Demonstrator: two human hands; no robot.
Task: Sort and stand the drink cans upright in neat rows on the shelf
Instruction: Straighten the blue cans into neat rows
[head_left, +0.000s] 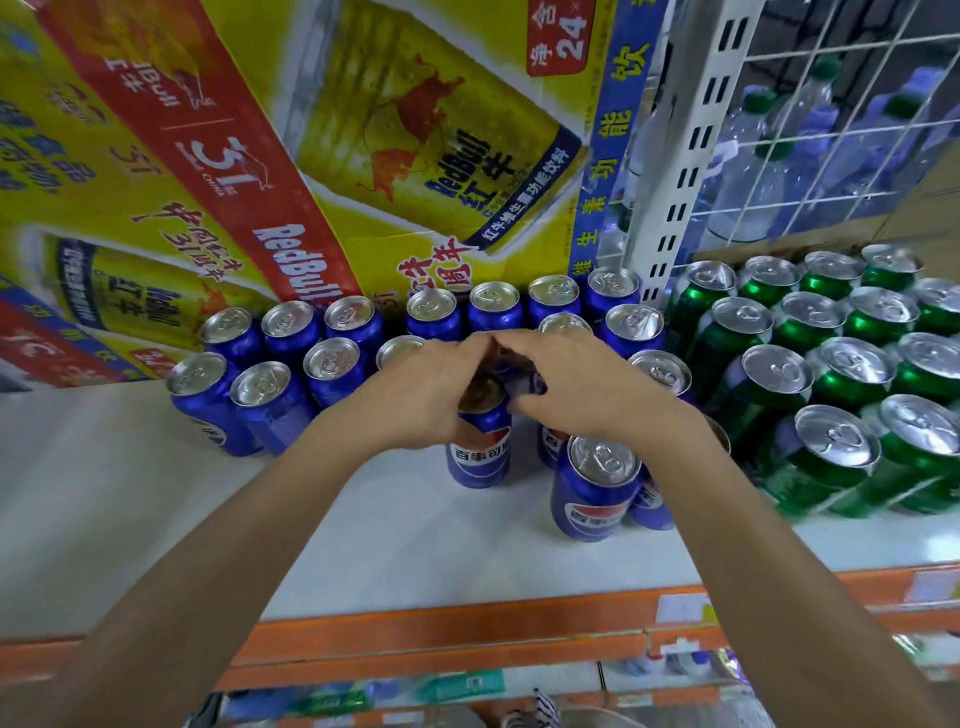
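Upright blue can (480, 457) stands mid shelf (156, 493), in front of the blue rows, directly under left hand (426, 389), which curls over its top, gripping it. Just beside, right hand (576, 395) bends over cans behind; can't tell its grip. Axis vertical, left hand nearer.

Head view, sole camera: wide-angle, facing forward and steeply down, close above shelf (156, 519); edges seemingly bowed.

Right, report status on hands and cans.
Left hand grips upright blue can at its top. Right hand curled alongside, hold unclear. Close round it, neighbouring blue cans; green cans at right.
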